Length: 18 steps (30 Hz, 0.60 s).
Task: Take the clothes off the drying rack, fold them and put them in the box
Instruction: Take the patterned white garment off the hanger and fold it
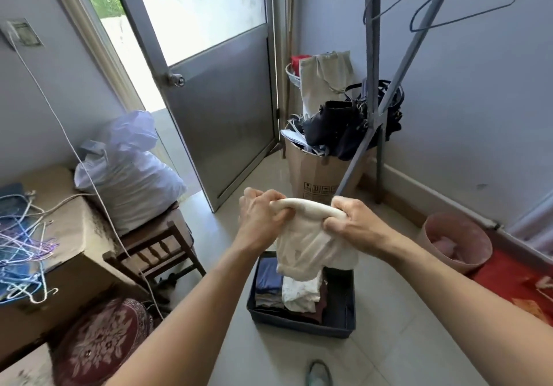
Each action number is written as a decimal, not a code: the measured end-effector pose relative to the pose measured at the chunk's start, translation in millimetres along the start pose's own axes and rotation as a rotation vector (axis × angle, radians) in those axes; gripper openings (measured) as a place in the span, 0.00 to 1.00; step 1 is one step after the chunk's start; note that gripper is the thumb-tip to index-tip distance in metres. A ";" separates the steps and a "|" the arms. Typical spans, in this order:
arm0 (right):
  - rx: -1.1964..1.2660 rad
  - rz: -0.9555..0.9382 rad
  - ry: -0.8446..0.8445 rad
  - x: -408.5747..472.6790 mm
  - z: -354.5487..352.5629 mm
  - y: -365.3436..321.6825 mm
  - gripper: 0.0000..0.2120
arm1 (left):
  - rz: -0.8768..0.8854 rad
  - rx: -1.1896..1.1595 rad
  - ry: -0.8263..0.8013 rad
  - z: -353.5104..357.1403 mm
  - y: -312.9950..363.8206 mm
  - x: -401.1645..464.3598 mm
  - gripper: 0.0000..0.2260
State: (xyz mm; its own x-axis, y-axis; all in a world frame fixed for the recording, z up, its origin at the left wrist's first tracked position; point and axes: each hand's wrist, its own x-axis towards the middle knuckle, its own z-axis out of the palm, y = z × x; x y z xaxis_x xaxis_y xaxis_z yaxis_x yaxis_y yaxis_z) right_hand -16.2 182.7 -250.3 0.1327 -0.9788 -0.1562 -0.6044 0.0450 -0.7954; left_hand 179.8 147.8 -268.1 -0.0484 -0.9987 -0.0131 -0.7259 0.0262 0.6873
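The left hand and the right hand each grip one end of a cream cloth, fingers curled round its rolled top edge, which stretches between them. The rest of the cloth hangs bunched above the dark box on the floor at six o'clock from the hands. Inside the box lie folded clothes, blue, white and maroon. At one o'clock stands the grey drying rack, with empty wire hangers on it. At eight o'clock more hangers lie heaped on a cardboard carton.
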 end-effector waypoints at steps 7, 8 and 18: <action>-0.143 0.059 0.175 74.5 2.2 11.6 0.07 | -0.406 -0.527 -0.229 24.8 3.5 54.1 0.18; -0.278 0.032 0.196 80.6 8.2 9.9 0.08 | -0.526 -0.685 -0.370 29.7 3.8 63.6 0.25; -0.257 -0.075 0.121 127.9 57.3 19.4 0.16 | -0.736 -1.440 -0.323 74.8 -44.6 128.5 0.20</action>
State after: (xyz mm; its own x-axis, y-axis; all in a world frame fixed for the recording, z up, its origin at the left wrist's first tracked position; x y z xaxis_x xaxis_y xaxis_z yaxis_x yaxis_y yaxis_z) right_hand 34.1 69.8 -319.2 0.0989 -0.9949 -0.0197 -0.7779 -0.0650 -0.6250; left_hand 154.6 21.5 -354.8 -0.2688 -0.7233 -0.6360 0.5294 -0.6626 0.5298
